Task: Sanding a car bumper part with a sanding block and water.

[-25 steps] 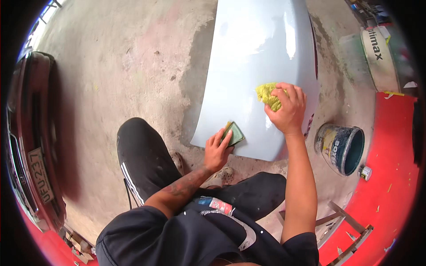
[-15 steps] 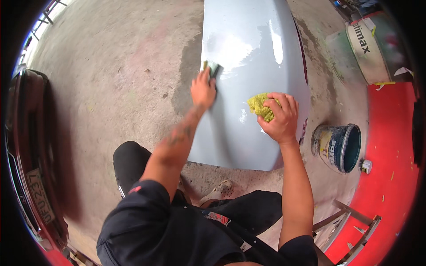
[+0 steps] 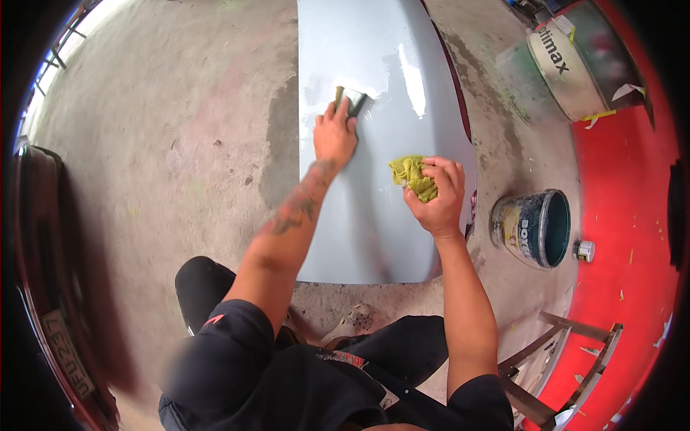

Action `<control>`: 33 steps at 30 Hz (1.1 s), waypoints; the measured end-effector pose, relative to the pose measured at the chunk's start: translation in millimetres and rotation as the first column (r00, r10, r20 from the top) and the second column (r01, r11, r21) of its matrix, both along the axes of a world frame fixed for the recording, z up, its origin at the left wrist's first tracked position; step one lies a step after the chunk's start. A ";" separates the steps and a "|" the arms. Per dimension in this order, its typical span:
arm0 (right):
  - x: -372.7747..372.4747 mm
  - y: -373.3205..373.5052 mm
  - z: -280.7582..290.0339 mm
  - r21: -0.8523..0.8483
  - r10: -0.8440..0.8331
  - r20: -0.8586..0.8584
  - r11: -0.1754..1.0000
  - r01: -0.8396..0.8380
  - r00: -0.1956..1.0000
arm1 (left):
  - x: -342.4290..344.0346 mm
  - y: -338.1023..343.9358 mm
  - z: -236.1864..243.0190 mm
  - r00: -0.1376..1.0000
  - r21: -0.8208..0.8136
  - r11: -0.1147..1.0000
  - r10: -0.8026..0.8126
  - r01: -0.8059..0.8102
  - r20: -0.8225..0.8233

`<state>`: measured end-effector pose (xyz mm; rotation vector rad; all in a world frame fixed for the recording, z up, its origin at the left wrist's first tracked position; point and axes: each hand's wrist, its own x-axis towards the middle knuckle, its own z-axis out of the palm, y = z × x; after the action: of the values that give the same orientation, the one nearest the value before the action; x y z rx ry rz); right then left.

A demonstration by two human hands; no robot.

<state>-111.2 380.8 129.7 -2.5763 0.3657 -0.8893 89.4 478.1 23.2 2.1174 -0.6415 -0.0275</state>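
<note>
A pale grey-blue car panel [image 3: 345, 36] with glossy wet patches stretches in front of me. My left hand [image 3: 334, 136] is closed on a small green block [image 3: 353, 99] with a dark edge, pressed to the panel's upper left part. On the panel's right half, lower down, my right hand [image 3: 438, 197] grips a crumpled yellow cloth [image 3: 408, 172].
A dark red car bumper [image 3: 47, 266] stands along the left. At the right are a dark bucket [image 3: 514, 223], a small can [image 3: 583, 251], a large translucent container [image 3: 532, 86], a metal stand [image 3: 575, 327] and a red surface [image 3: 611, 194]. My bent legs are below the panel.
My left hand has swept the block from the panel's near edge up to its upper left part. My right hand, still holding the cloth, has shifted a little lower in view.
</note>
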 end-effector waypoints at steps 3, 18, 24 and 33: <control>-4.5 -12.1 0.2 0.040 -0.009 0.013 0.999 0.008 1.000 | -102.9 20.6 -6.2 0.974 -0.112 0.983 -0.121 0.144 0.191; -11.6 -15.9 0.6 0.059 -0.004 0.027 0.998 0.003 1.000 | -92.6 -40.0 21.3 0.971 -0.019 0.983 -0.178 0.184 0.162; 5.4 1.5 5.8 -0.025 -0.083 0.011 0.996 0.083 0.997 | 42.1 -70.2 24.9 0.993 -0.032 0.997 -0.062 0.066 0.099; 109.8 -75.9 14.3 -0.245 -0.270 -0.150 0.942 0.228 0.951 | -166.9 57.6 -3.9 0.969 -0.087 0.968 -0.228 0.236 0.100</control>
<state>-1.4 304.8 144.0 -2.8775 0.6960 -0.8212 -77.5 535.7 19.3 1.9482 -0.9242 -0.0304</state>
